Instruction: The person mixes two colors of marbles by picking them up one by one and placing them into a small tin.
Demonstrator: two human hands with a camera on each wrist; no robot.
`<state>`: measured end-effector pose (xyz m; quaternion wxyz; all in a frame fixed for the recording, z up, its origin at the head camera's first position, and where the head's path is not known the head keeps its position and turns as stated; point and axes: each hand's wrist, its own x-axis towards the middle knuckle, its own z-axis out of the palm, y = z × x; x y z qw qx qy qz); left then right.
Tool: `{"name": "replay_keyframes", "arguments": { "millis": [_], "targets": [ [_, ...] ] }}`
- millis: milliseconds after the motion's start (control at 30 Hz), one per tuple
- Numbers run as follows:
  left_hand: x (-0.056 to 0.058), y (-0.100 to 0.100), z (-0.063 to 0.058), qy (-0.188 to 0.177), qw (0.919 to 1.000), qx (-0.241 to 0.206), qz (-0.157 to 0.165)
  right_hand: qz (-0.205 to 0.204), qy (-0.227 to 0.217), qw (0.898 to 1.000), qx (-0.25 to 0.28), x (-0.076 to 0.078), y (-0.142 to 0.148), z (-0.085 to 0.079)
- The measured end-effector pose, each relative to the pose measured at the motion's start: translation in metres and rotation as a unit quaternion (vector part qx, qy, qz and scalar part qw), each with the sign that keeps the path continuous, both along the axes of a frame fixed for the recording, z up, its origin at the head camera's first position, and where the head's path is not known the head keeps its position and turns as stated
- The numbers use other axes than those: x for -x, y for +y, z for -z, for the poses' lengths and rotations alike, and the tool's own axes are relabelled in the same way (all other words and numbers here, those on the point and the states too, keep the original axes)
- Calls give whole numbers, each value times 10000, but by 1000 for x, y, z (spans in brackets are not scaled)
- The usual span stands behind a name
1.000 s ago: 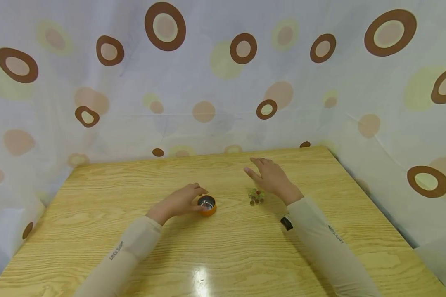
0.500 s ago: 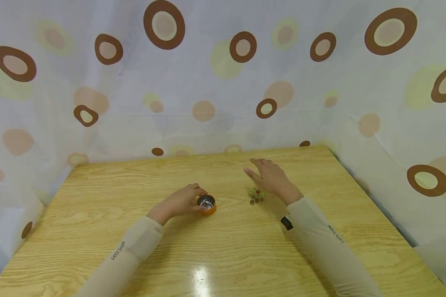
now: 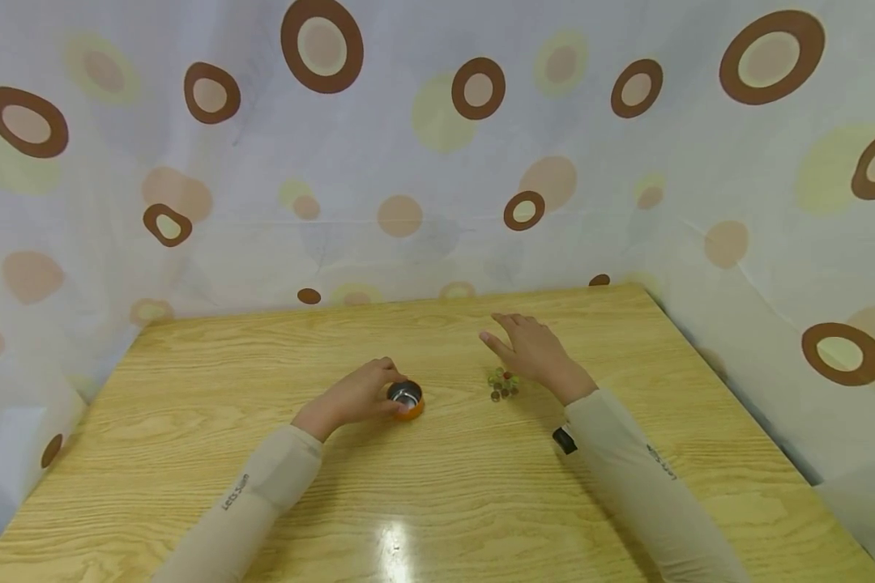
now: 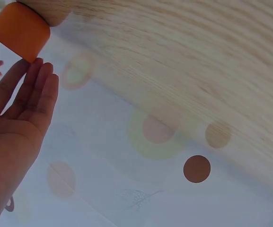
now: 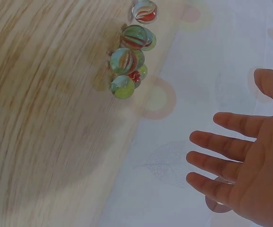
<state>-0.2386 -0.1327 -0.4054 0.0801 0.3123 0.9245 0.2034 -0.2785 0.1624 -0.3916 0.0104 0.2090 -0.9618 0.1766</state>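
A small round bowl [image 3: 411, 411], orange outside with a shiny metal inside, stands upright on the table left of centre. My left hand [image 3: 357, 394] grips it from the left, thumb at the near rim and fingers at the far side. In the left wrist view the bowl's orange wall [image 4: 20, 30] shows between the thumb and the fingertips. To the right lies a loose cluster of several glass marbles [image 5: 127, 61], clear with red, green and yellow swirls. Above and just beyond them hovers my right hand [image 3: 532, 348], fingers spread and holding nothing.
The wooden table [image 3: 437, 494] runs back to a white curtain [image 3: 437, 162] printed with brown and pale circles, which also closes off both sides. A dark strap piece [image 3: 565, 440] shows beneath the right sleeve.
My left thumb and fingers have drawn in a little closer on the bowl's rim. The right hand and the marbles stay practically where they were; the head view has tilted slightly.
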Motion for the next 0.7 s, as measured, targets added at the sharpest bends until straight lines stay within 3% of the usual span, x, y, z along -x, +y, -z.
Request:
{"name": "replay_keyframes", "arguments": {
  "millis": [367, 700],
  "targets": [
    [4, -3, 4, -227, 9989, -371, -157, -95, -296, 9992, 236, -4, 12, 5],
    [5, -2, 3, -267, 9988, -334, -243, -189, -427, 9989, -5, -7, 24, 5]
  ]
}}
